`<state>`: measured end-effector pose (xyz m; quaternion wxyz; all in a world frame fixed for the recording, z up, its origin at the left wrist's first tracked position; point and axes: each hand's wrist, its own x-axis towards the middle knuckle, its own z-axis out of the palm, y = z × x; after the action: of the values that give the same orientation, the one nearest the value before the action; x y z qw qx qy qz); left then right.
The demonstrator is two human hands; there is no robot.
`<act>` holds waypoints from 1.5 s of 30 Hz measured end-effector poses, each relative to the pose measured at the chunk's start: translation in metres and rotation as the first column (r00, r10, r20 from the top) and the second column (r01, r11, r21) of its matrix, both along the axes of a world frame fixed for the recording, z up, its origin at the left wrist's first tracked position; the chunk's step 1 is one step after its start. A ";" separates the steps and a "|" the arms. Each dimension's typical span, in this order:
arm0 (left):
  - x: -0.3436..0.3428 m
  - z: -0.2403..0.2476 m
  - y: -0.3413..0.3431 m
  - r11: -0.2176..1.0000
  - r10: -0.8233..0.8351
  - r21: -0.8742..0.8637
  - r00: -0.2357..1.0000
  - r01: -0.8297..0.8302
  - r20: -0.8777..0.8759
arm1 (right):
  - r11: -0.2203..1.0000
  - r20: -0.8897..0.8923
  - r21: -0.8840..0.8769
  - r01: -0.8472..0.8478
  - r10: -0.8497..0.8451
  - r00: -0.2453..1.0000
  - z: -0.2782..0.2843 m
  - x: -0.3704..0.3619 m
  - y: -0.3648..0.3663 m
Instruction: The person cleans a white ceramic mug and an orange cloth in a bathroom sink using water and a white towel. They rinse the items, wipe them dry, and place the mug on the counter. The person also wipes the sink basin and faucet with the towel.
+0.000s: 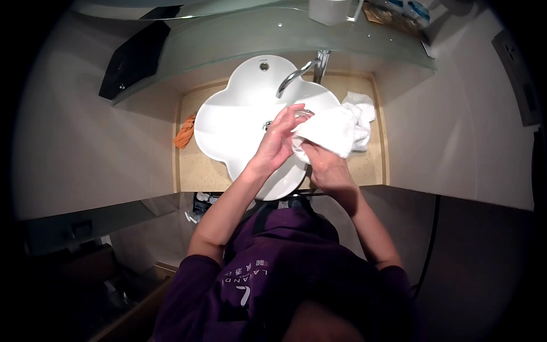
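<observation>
Over the right side of a white, petal-shaped washbasin (219,122), both hands are close together. My left hand (276,139) curls its fingers round a shiny, clear-looking thing (303,113), mostly hidden by the fingers and cloth. A white cloth (327,128) is gripped in my right hand (329,165), bunched against that thing, and its folds cover most of the fingers. Part of a white cloth (360,108) also lies on the counter right of the basin; whether it is the same piece I cannot tell.
A curved chrome tap (295,77) arches over the basin's back. An orange cloth (185,132) lies on the beige counter (205,179) at left. Above the back runs a glass shelf (239,40) with a white mug (329,10) and a black panel (137,58).
</observation>
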<state>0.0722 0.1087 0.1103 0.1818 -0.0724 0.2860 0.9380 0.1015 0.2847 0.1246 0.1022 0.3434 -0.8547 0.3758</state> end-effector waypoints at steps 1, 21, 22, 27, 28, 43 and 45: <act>-0.003 -0.011 0.003 0.986 -0.010 -0.167 0.997 -0.002 -0.070 | 0.998 -0.046 -0.027 -0.056 0.055 0.997 -0.003 -0.005 0.000; 0.018 -0.022 0.034 0.941 -0.335 -0.016 0.935 0.339 0.116 | 0.030 0.537 -0.612 0.791 0.750 0.387 -0.057 -0.008 0.050; 0.016 -0.020 0.048 0.872 -0.314 -0.348 0.939 0.344 0.143 | 0.077 0.478 -0.635 0.769 0.821 0.313 -0.066 -0.007 0.049; 0.021 -0.010 0.060 0.519 -0.210 -0.848 0.978 0.106 -0.006 | 0.039 0.347 -0.738 0.673 0.878 0.330 -0.078 -0.001 0.048; 0.025 -0.014 0.058 0.513 -0.208 -0.852 0.978 0.105 -0.004 | 0.035 0.341 -0.738 0.673 0.881 0.328 -0.068 0.002 0.047; -0.042 0.142 -0.077 0.375 0.239 -0.771 0.857 -0.515 -0.457 | 0.841 0.314 -0.522 0.146 0.030 0.949 -0.032 -0.164 -0.019; -0.060 0.160 -0.088 0.330 0.226 -0.789 0.855 -0.519 -0.467 | 0.944 0.132 -0.234 0.233 -0.207 0.969 -0.056 -0.189 -0.047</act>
<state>0.0119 0.0204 0.2699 -0.1489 -0.0914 0.7360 0.6541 -0.0873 0.2374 0.0691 0.1404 0.2100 -0.8382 0.4832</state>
